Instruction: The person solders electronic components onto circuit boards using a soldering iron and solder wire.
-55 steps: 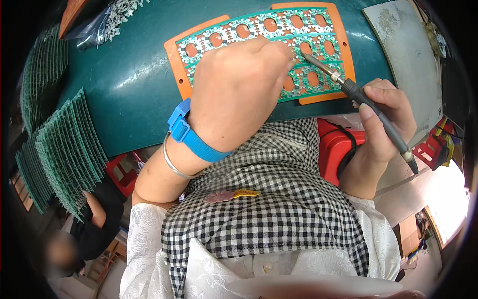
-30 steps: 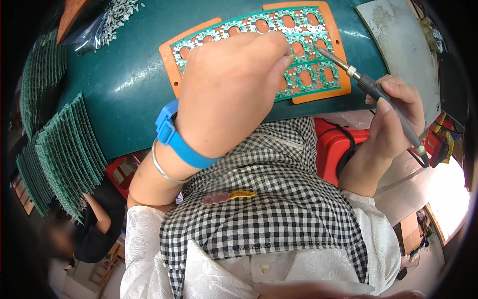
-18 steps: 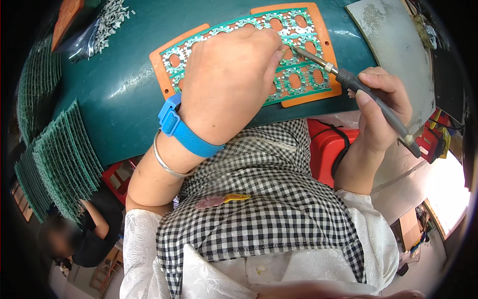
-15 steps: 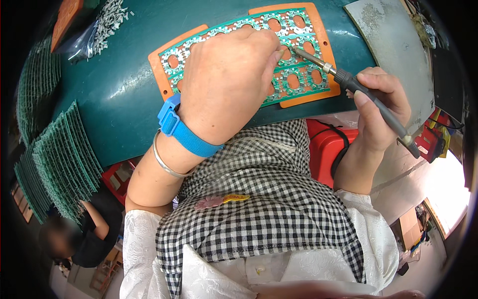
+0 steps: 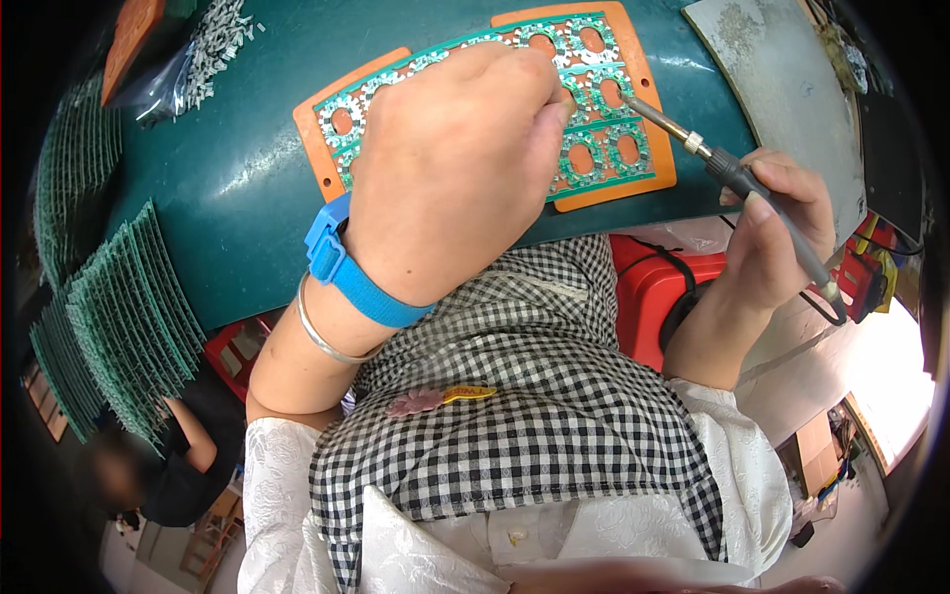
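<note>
A panel of green circuit boards with oval cutouts lies on an orange fixture plate. My left hand is over the panel's middle, closed with fingers curled downward; whatever they pinch is hidden beneath the hand. In my right hand is a soldering iron, held like a pen by its dark grey handle. Its metal tip points left and reaches a board near the right end of the middle row. Contact between tip and board is too small to confirm.
The green tabletop carries stacked circuit panels at left. Small pale parts lie beside a plastic bag at upper left, near an orange block. A grey board is at right. Below are a red stool and another person.
The soldering iron has moved right, its tip shifting from beside my left fingertips to a board farther right. My left hand has shifted slightly right and stays closed.
</note>
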The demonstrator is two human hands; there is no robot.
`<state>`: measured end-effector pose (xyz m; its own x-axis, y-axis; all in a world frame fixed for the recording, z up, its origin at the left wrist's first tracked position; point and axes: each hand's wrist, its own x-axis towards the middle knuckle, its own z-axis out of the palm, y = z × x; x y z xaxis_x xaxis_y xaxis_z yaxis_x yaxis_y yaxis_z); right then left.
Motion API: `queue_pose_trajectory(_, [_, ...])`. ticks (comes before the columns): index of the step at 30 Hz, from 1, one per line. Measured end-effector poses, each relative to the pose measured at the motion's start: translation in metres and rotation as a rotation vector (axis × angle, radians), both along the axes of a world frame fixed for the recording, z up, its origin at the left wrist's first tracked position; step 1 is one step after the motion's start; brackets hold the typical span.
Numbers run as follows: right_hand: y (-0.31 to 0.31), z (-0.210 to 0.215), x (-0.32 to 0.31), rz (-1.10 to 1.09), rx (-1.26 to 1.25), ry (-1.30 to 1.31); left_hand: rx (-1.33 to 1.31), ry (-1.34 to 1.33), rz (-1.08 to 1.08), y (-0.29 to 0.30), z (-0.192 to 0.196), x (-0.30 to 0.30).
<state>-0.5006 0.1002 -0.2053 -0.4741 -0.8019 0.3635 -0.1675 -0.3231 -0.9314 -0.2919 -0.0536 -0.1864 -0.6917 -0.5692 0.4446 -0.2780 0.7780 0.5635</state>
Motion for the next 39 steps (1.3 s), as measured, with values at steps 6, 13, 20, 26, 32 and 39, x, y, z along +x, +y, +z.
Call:
queue_pose_trajectory(6, [0.001,-0.006,-0.001,0.037,0.091,0.020,0.016,-0.129,-0.012,0.001,-0.004,-0.004])
queue_pose_trajectory(13, [-0.001,-0.006,0.001,0.067,0.089,0.077,-0.002,-0.194,-0.011,0.001,-0.007,-0.005])
queue_pose_trajectory(20, [0.001,-0.002,0.004,0.065,0.116,0.100,-0.030,-0.151,-0.036,0.004,-0.005,-0.007])
queue_pose_trajectory(26, [0.003,-0.005,-0.001,0.012,-0.067,-0.008,0.023,-0.073,-0.040,0.003,0.010,0.003])
queue_pose_trajectory(32, [0.003,-0.005,-0.011,-0.012,-0.009,-0.010,0.049,-0.077,-0.057,-0.001,0.003,-0.009])
queue_pose_trajectory(39, [0.000,-0.009,-0.013,-0.018,0.101,-0.028,-0.021,-0.117,-0.025,-0.003,-0.005,-0.019])
